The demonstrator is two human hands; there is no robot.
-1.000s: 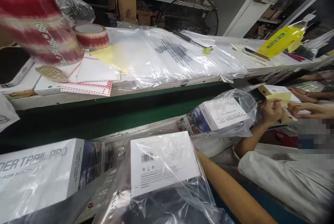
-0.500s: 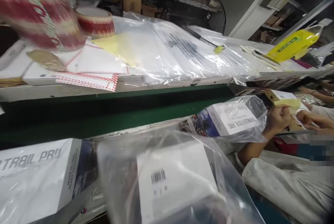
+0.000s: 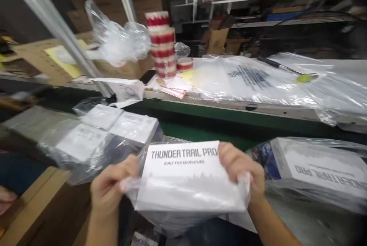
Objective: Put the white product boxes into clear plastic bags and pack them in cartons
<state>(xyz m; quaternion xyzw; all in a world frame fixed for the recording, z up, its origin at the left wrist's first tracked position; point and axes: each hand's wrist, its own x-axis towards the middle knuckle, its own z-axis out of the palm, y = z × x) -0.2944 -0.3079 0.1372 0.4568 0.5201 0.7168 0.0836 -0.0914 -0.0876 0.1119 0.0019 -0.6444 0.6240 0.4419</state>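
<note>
A white box printed "THUNDER TRAIL PRO" [image 3: 185,173] sits inside a clear plastic bag, held up in front of me. My left hand [image 3: 113,184] is closed on the bag's left edge. My right hand [image 3: 241,171] grips the right end of the bag and box. Both hands pinch the plastic film.
More bagged white boxes lie at the left [image 3: 100,133] and at the right [image 3: 312,169]. A green conveyor belt [image 3: 218,121] runs across behind them. Beyond it, a stack of red-and-white tape rolls [image 3: 161,43] and flat clear bags [image 3: 252,77] rest on a table. A cardboard box [image 3: 34,207] sits lower left.
The view has swung left, away from the co-worker. The bagged box, which lay low before me, is now lifted between both my hands, its printed side facing me.
</note>
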